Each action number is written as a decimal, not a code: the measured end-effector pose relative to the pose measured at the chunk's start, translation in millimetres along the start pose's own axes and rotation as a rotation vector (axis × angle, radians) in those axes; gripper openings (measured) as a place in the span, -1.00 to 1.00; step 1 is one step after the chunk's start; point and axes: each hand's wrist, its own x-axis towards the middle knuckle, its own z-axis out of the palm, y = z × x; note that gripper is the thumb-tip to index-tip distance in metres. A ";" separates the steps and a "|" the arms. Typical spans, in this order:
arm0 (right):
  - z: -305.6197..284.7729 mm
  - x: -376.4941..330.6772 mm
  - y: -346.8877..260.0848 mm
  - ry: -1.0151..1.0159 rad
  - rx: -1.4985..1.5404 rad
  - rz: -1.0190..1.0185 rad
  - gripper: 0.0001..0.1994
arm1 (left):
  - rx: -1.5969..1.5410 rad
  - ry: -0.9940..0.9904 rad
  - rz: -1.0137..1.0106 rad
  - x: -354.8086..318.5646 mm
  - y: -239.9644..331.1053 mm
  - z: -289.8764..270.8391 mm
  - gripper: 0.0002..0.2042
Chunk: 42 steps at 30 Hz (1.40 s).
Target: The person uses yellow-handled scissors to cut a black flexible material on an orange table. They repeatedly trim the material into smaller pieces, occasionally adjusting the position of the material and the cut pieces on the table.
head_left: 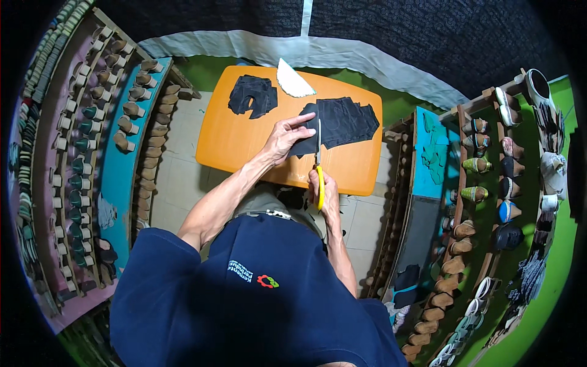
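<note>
My right hand [328, 194] grips a pair of scissors [320, 183] by its yellow handles, blades pointing away from me. The blades lie along the edge of a black fabric piece [301, 147], at the near side of the table's middle. That piece is held by my left hand [285, 138], whose fingers reach toward the blades. Just right of the scissors spreads a stack of black cut fabric pieces [350, 120]. Another black pile [252, 96], with a notch in its near edge, rests at the far left. Between the piles, toward the back, lies a white half-round sheet [292, 81].
Everything lies on an orange table [223, 144] with rounded corners. Racks of shoe lasts [127, 125] stand on the left, and shelves with shoes and lasts [476, 164] on the right. A dark curtain [391, 37] with a white lower band hangs behind the table.
</note>
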 end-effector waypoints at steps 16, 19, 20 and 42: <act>2.6 20.7 -9.5 0.034 -0.044 0.011 -0.56 | 0.079 -0.031 -0.017 5.1 -5.5 -0.8 -0.47; 2.8 27.0 -5.1 0.071 -0.054 0.012 -0.57 | 0.074 -0.044 -0.010 5.7 -4.6 0.6 -0.45; 3.7 28.5 -4.7 0.077 -0.051 0.010 -0.57 | 0.083 -0.031 -0.013 6.6 -4.8 0.0 -0.44; 23.3 44.8 -2.3 0.212 -0.013 0.053 -0.42 | 0.052 -0.066 -0.102 19.3 -6.6 -13.7 -0.41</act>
